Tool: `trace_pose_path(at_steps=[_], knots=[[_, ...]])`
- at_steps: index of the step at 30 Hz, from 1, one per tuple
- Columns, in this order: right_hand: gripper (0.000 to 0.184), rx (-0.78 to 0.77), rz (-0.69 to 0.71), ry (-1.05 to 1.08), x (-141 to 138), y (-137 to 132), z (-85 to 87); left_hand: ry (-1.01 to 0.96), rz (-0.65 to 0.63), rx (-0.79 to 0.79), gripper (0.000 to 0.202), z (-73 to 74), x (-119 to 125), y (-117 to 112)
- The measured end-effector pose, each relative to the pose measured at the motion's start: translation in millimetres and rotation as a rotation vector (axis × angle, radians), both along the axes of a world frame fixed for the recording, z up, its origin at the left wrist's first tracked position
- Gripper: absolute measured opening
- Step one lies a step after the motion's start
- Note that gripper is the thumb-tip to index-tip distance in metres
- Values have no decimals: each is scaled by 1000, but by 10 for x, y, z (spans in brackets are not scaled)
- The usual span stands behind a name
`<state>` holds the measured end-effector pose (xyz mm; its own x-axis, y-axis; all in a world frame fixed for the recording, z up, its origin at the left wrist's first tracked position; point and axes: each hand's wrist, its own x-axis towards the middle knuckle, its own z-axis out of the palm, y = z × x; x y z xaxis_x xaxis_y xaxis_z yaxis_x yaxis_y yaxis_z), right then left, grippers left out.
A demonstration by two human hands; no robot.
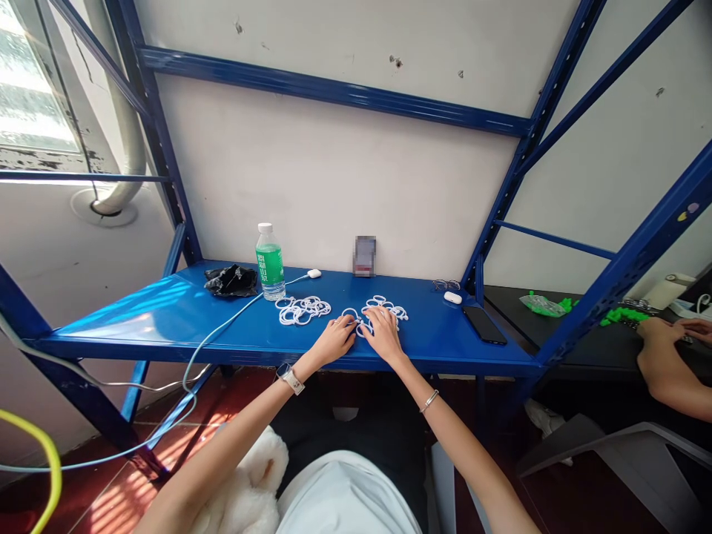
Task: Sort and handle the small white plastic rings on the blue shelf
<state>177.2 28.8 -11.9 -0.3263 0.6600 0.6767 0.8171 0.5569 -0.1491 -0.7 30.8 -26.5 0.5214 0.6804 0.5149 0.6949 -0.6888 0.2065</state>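
Observation:
Two loose heaps of white plastic rings lie on the blue metal table. One heap of white rings (pixel 303 310) is left of my hands, by the bottle. The other heap of white rings (pixel 397 313) lies partly under my right hand. Near the front edge, my left hand (pixel 335 337) has its fingers curled on a white ring (pixel 349 311) that sticks out past the fingertips. My right hand (pixel 383 337) is close beside it, thumb and fingers bent about another white ring (pixel 359 331) between the hands. The fingers partly hide both rings.
A water bottle (pixel 270 265), a crumpled black bag (pixel 231 281) and a white cable (pixel 233 315) are on the left. A phone (pixel 364 256) leans on the wall. Glasses (pixel 446 284), a white case (pixel 452 297) and a black phone (pixel 483 325) lie right. Another person's arm (pixel 667 371) is far right.

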Motion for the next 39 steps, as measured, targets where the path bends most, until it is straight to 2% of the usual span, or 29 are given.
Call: trace_pose_path(at_steps=[9,16,21,32,35,39], knots=[[21,-40,25,-26,-5,5,-15,-96,-47,-1,32,-35,-4,13],[20,-57,32,-12,-12,-12,1,21,-1,22,34,28,1,-19],[21,-46,33,-3,-14,-3,-5,28,9,41,36,55,2,-44],[26,32,-13,20,-7,7,-8,75,-63,104,37,111,18,-115],[30,52,-12,31,-4,1,1,38,-89,116,35,118,20,-120],[31,87,14,52,-8,-14,24,-146,-78,148,31,115,18,-112]])
